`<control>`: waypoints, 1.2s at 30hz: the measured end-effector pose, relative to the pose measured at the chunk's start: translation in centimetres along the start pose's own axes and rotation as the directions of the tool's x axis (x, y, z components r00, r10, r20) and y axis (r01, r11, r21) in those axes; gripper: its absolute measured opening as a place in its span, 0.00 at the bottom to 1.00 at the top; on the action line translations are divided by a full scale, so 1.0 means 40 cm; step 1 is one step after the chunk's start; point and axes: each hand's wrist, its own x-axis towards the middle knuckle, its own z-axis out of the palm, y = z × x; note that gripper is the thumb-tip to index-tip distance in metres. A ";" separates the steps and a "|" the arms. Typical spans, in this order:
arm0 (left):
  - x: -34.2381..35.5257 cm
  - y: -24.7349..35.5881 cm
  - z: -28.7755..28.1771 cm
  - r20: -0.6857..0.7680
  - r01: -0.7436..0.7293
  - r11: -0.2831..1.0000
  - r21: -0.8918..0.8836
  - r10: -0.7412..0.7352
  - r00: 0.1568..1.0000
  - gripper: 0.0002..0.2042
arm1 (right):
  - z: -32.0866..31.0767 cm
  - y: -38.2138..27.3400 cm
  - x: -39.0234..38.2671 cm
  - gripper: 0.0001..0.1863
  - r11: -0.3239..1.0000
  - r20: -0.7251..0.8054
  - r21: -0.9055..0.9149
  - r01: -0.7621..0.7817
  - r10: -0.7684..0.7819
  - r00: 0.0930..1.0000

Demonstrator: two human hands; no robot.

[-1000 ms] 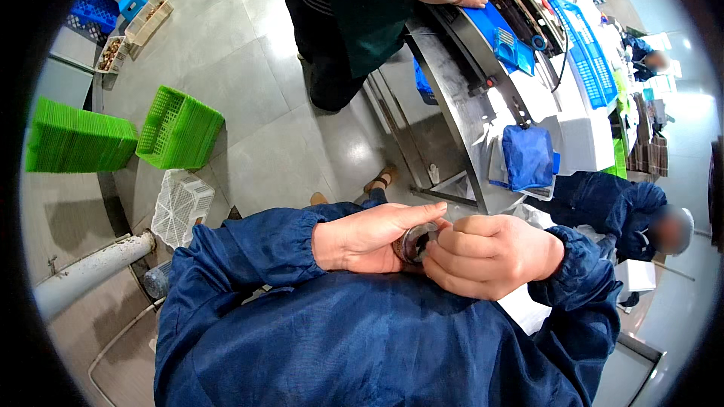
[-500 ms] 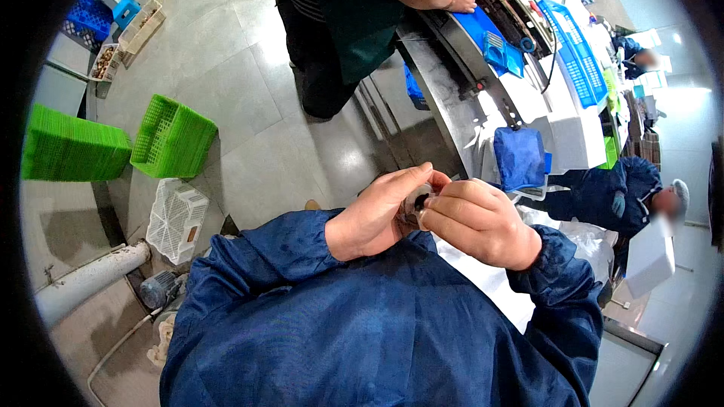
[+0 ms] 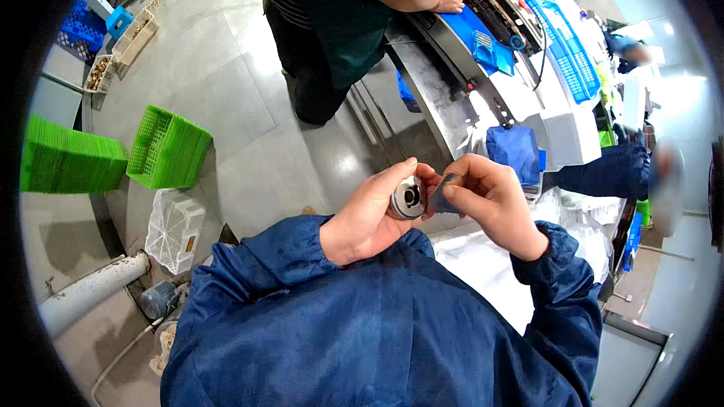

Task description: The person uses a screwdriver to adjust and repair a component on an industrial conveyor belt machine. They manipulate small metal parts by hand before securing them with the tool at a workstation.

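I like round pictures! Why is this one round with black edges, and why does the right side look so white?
Head view: a fisheye lens makes the black rim and bends the long grey metal workbench; bright light washes out the right side; the small round silver metal part in the left hand looks sharp; a face at right is blurred.

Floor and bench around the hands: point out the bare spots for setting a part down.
Bare grey floor lies between the green crates and the standing person's legs. The white sheet below the right hand is open. The bench with its blue trays is crowded. The left hand holds a round metal part.
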 end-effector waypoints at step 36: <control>0.030 0.003 0.011 -0.041 -0.074 0.995 0.072 0.077 0.996 0.16 | -0.018 -0.049 0.088 0.11 0.378 0.521 -0.566 0.733 -0.525 0.673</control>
